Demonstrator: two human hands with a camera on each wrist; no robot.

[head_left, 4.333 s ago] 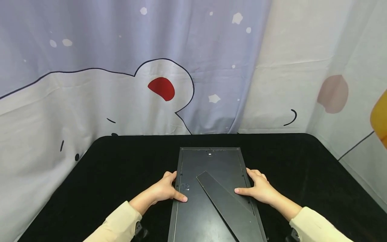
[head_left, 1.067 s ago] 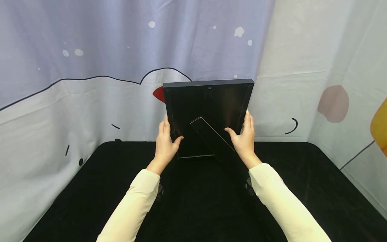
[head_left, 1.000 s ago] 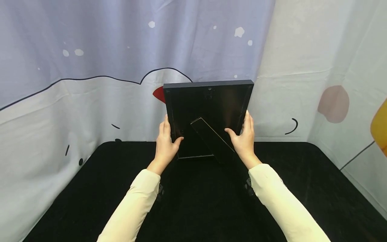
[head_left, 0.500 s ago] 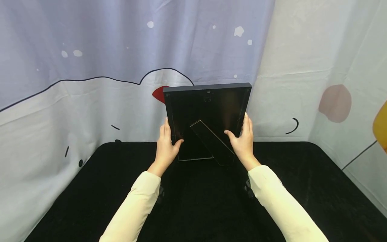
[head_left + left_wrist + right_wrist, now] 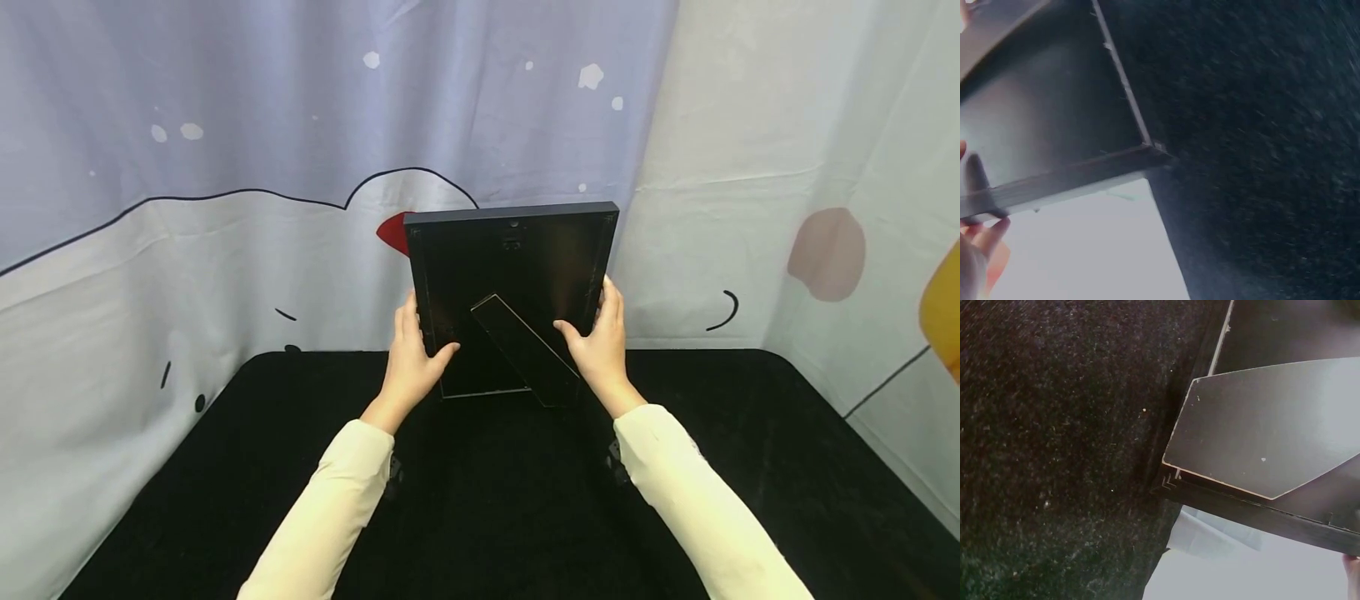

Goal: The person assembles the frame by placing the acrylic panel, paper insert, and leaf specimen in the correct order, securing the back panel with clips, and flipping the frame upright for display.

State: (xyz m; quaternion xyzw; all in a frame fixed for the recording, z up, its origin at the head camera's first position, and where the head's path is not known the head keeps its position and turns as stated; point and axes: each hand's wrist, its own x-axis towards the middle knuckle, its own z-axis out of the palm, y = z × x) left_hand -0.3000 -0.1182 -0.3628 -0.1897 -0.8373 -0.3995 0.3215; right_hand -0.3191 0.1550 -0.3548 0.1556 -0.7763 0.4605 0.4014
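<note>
A black picture frame (image 5: 465,258) stands nearly upright towards the back of the table, its back facing me and its top leaning slightly. Slanting across that back is a flat easel stand (image 5: 525,350), seen large in the right wrist view as an angled panel (image 5: 1254,431). My left hand (image 5: 408,362) grips the left edge, thumb on the back and fingers round the outer side. The right edge is held the same way by my right hand (image 5: 603,354). A lower frame corner (image 5: 1147,153) meets or nears the cloth; contact is unclear. The picture side is hidden.
Black cloth covers the table (image 5: 480,517), which has rounded far corners. Behind it hangs a pale lilac and white printed curtain (image 5: 225,100), continuing along the right side. Dark wrist cameras (image 5: 617,462) sit beneath both cream sleeves.
Since the oldest frame, both hands have carried the picture frame away from me and tilted it up from a flatter pose. Over the last second, it shifts only slightly.
</note>
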